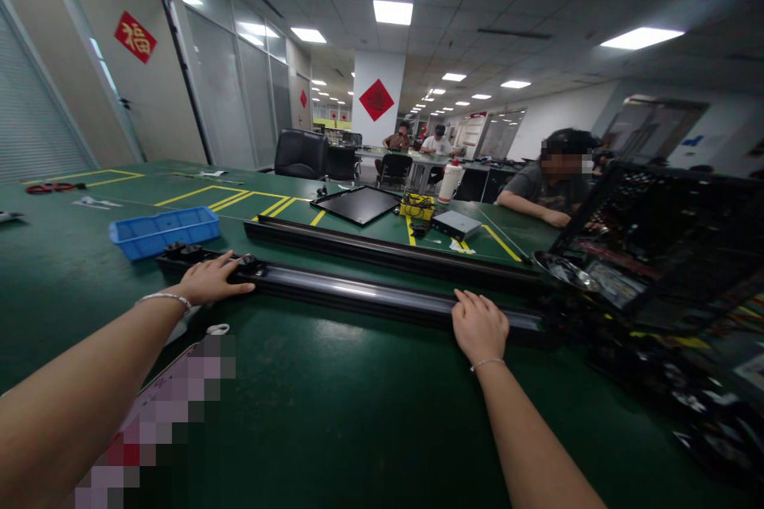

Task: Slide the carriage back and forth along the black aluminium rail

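A long black metal rail (358, 291) with a shiny channel along its top lies across the green table. Near its left end, my left hand (206, 278) straddles the rail, thumb on the near side and fingers towards the far side. Small black fittings (185, 251) sit in the channel by that hand. Farther along, my right hand (479, 324) is closed over the rail, fingers bent across its top and the thumb hidden. Behind and roughly parallel lies a second black rail (382, 248), touched by neither hand.
A blue plastic bin (164, 232) stands behind the rail's left end. Beyond are a flat black panel (358, 205), a yellow box (418, 207), a grey metal box (457, 223) and a white bottle (450, 181). An open black case (662, 238) fills the right; a person (558, 183) sits behind it.
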Available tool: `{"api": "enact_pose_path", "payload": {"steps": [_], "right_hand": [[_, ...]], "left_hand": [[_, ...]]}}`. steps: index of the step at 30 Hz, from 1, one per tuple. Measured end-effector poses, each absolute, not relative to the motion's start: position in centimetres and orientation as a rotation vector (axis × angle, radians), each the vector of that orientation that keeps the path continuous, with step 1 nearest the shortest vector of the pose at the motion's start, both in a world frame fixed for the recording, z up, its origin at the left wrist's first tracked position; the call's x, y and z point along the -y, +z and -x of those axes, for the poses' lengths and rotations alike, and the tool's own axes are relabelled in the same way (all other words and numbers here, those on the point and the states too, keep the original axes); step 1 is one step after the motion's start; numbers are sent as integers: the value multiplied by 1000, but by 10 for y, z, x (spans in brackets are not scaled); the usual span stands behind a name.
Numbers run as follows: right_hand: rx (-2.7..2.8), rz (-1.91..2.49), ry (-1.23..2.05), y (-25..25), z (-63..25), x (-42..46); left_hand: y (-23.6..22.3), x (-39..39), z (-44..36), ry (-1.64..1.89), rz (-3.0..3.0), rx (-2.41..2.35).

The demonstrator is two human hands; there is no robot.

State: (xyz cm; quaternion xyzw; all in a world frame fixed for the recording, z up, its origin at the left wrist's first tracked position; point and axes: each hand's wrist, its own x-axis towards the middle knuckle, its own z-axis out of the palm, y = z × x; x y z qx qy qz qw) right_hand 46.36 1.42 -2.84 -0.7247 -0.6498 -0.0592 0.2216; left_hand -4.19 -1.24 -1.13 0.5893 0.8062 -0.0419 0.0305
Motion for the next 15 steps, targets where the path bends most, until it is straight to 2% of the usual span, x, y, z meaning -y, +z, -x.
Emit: {"api": "enact_pose_path", "payload": {"steps": [10,15], "right_hand": [[1818,2014,-160,-25,-462,-12],[1816,2019,-169,-25,-462,-12]], "left_hand": [[-10,10,42,-111,-1872,-2443],[-16,6,49,70,-1853,-2439]]}}
